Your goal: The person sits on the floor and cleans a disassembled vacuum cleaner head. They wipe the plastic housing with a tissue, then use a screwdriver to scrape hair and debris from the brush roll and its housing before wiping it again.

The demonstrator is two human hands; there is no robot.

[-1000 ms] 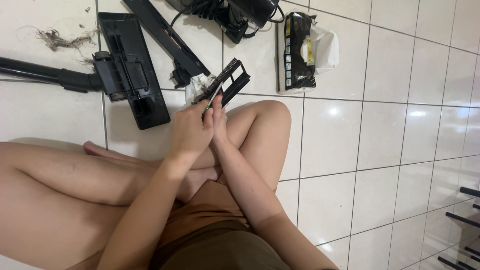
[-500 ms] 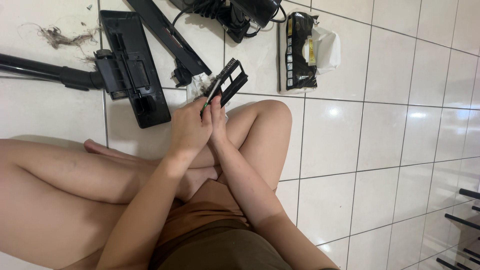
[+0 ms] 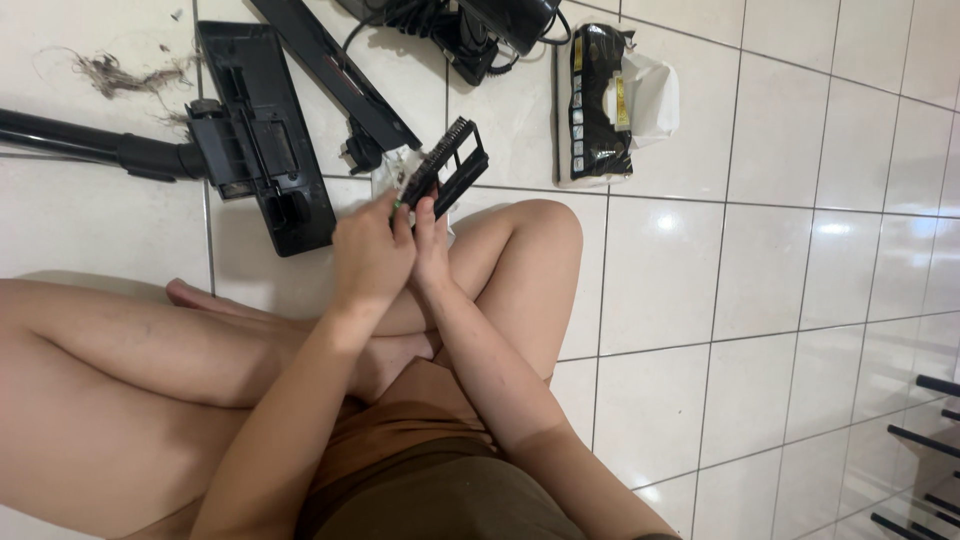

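Head view, posture: a person is sitting cross-legged on the white tiled floor (image 3: 700, 300), both forearms reaching forward over the knees.
Left hand (image 3: 368, 250): it is clasping the near end of a black brush insert (image 3: 447, 168), fingers curled round it.
Right hand (image 3: 432, 240): its fingers are pinching the same insert from the other side; both grips closed on the part.
Brush insert: it is being held above the floor, tilted, bristle edge up, a pale tissue just behind it.
Surroundings: black vacuum floor head (image 3: 262, 130) with its tube (image 3: 90, 145) lying to the left; a tuft of hair and dust (image 3: 115, 72) beyond; a wet-wipe pack (image 3: 610, 100) to the right.
Step in hand: judged to be picking debris from the bristles.
Next move: it likely calls for a firm left-hand hold while the right fingers are drawing lint clear.
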